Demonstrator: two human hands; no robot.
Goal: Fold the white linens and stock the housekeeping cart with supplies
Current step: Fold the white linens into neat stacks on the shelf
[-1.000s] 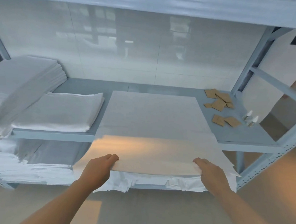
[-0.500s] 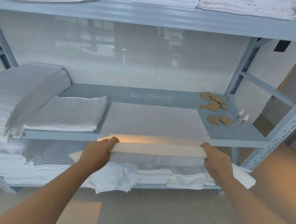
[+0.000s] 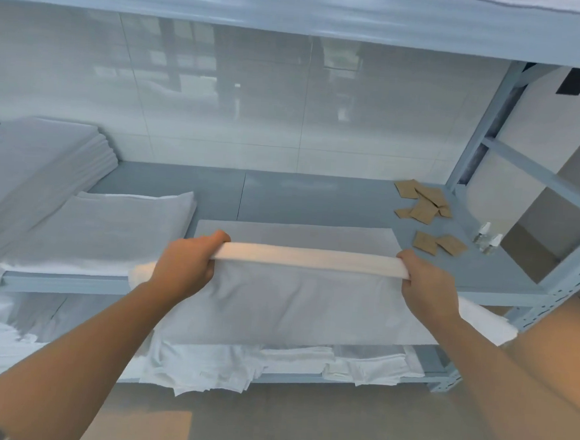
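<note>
1. Both hands are clenched on the same flat white linen sheet (image 3: 296, 299), left hand (image 3: 184, 267) at the left end of its folded edge, right hand (image 3: 426, 284) at the right end.
2. That folded edge runs taut between the two fists. The rest of the sheet hangs below the grip, draping over the front lip of the grey-blue metal shelf (image 3: 283, 195), and its far part lies flat on the shelf behind the hands.
3. Just left of it sits a folded white towel (image 3: 109, 231), with a taller pile of white linens (image 3: 31, 164) further left.
4. Back right: small brown paper packets (image 3: 423, 203) and two tiny clear bottles (image 3: 486, 237).
</note>
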